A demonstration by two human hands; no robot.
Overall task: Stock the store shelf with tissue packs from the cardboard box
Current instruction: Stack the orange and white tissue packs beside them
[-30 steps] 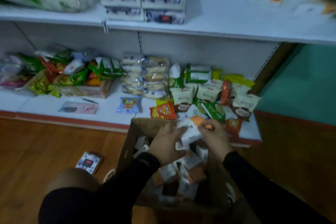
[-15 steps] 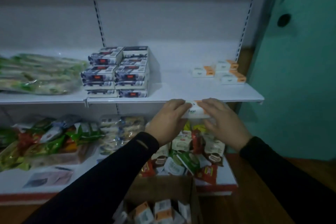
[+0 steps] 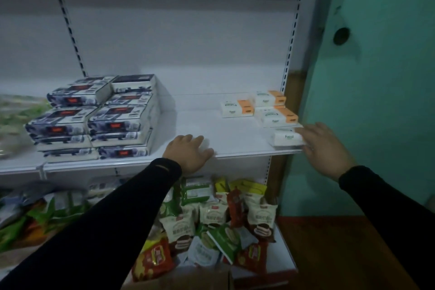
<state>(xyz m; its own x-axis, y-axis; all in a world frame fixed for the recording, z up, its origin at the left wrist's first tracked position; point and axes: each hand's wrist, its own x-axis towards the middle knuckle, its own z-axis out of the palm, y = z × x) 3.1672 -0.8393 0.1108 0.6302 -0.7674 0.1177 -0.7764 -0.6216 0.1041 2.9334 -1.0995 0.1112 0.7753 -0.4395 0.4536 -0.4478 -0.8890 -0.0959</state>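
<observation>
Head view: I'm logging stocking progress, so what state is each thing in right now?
Front tissue pack: flat at the shelf's front right corner, right hand touching it.
Three orange-ended tissue packs: lying flat behind it.
Right hand: fingers straight against the pack.
Left hand: holds nothing, resting on the shelf edge.
Blue boxes: stacked on the left.
Cardboard box: only its rim shows.

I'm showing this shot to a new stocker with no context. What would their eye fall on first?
Probably the right hand at the shelf's right front corner, touching a white tissue pack there, with three white-and-orange packs behind it. Next, the tall stack of dark blue-and-white boxes on the left, and the left hand resting on the shelf edge. Below lies a jumble of snack packets.
</observation>
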